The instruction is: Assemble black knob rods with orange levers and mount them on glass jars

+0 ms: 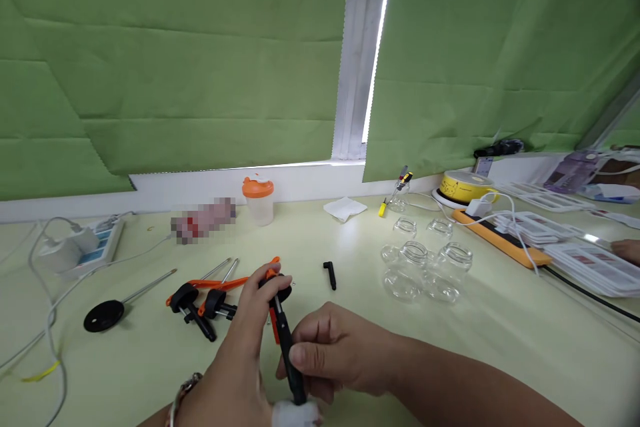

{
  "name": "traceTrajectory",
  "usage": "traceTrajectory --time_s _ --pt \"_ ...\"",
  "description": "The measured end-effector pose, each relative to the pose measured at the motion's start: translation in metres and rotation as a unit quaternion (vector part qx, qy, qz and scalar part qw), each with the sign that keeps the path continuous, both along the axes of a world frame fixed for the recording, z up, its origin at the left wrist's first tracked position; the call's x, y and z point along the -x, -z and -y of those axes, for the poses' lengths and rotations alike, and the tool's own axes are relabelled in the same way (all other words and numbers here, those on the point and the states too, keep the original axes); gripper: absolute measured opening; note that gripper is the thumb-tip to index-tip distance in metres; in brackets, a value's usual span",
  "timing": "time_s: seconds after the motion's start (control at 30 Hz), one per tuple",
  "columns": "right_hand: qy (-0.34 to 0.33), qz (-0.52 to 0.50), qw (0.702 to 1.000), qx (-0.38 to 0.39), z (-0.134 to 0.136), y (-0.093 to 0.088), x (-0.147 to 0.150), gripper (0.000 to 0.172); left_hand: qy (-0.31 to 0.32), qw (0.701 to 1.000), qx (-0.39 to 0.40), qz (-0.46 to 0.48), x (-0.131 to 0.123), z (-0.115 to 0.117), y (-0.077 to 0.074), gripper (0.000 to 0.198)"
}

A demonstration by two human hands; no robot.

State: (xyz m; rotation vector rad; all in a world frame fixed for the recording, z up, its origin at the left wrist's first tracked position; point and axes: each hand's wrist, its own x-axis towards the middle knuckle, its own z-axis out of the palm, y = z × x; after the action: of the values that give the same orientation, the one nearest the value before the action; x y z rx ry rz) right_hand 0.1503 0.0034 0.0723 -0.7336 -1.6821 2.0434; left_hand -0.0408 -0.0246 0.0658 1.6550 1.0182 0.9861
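My left hand is closed around the top of a long black rod-shaped part, with its fingers over an orange and black end. Below that end a short metal section shows. My right hand pinches the black lower length between thumb and fingers. Something white sits at the rod's bottom end; I cannot tell what it is. Left of my hands lie black round caps with handles and orange strips. A small black L-shaped piece lies beyond my right hand.
Several clear glass jars stand at the right. A black disc with a metal rod lies left. Behind are an orange-lidded cup, a white tissue, an orange power strip and cables. Another person's hand shows far right.
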Motion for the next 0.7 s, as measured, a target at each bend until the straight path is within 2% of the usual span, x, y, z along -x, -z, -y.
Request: traceTrajectory --time_s 0.03,0.1,0.2,0.3,0.37,0.43,0.53,0.63,0.7 --pt "0.003 -0.003 1.000 0.013 0.002 0.001 0.002 0.040 -0.035 0.992 -0.107 -0.065 -0.002 0.001 0.003 0.098" --pt "0.014 0.003 1.000 0.016 0.002 0.002 0.005 0.034 -0.063 0.959 -0.232 -0.151 -0.006 -0.001 0.008 0.099" --pt "0.043 0.035 0.996 -0.069 -0.003 0.006 0.006 0.020 -0.052 0.932 -0.291 -0.211 -0.006 -0.008 0.008 0.103" --pt "0.087 0.094 0.962 -0.243 -0.011 0.012 0.004 0.011 -0.086 0.921 -0.300 -0.233 0.001 -0.017 0.002 0.089" --pt "0.102 0.138 0.919 -0.354 -0.015 0.016 0.004 0.014 -0.095 0.909 -0.291 -0.282 0.005 -0.022 -0.004 0.069" --pt "0.108 0.177 0.879 -0.430 -0.017 0.018 0.005 0.014 -0.090 0.901 -0.266 -0.330 0.008 -0.025 -0.008 0.049" --pt "0.107 0.205 0.846 -0.481 -0.018 0.020 0.008 0.011 -0.096 0.910 -0.226 -0.334 0.010 -0.029 -0.013 0.035" --pt "0.101 0.188 0.847 -0.487 -0.015 0.021 0.010 0.019 -0.073 0.926 -0.197 -0.313 0.015 -0.035 -0.023 0.029" --pt "0.100 0.172 0.854 -0.480 -0.014 0.022 0.011 0.028 -0.080 0.929 -0.190 -0.307 0.028 -0.044 -0.034 0.024"
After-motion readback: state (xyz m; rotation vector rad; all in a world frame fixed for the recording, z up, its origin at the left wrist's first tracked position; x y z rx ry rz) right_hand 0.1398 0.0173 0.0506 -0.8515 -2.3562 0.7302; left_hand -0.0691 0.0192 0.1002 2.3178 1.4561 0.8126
